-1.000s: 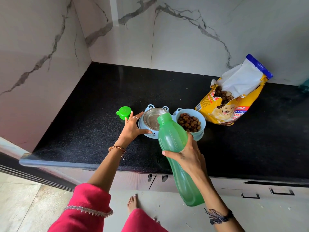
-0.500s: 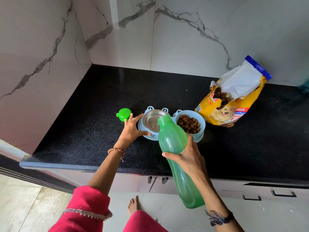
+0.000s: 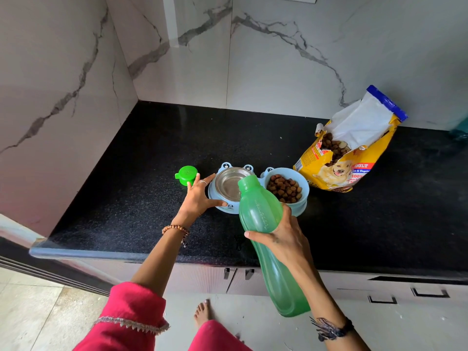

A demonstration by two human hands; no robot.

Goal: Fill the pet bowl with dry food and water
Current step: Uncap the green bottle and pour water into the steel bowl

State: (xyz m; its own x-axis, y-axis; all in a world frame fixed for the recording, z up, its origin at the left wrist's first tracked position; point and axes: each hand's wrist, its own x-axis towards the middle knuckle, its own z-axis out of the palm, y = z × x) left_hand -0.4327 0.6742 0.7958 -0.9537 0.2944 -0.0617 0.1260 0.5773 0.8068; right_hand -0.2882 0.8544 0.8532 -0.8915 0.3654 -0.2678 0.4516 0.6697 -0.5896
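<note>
A light-blue double pet bowl (image 3: 302, 202) sits on the black counter. Its right cup holds brown kibble (image 3: 285, 188); its left steel cup (image 3: 228, 182) looks shiny, and I cannot tell whether water is in it. My right hand (image 3: 283, 236) grips a green water bottle (image 3: 263, 229), uncapped and tilted with its mouth over the steel cup's near edge. My left hand (image 3: 198, 198) rests with straight fingers against the bowl's left rim, thumb along the front.
The bottle's green cap (image 3: 187, 174) lies just left of my left hand. An open yellow dog-food bag (image 3: 347, 158) leans at the right. Marble walls close the corner at left and back. The counter edge (image 3: 101, 253) runs in front, drawers below.
Almost nothing has moved. The bottle stays tilted over the steel cup and my left hand stays at the bowl's rim; only the view has shifted slightly.
</note>
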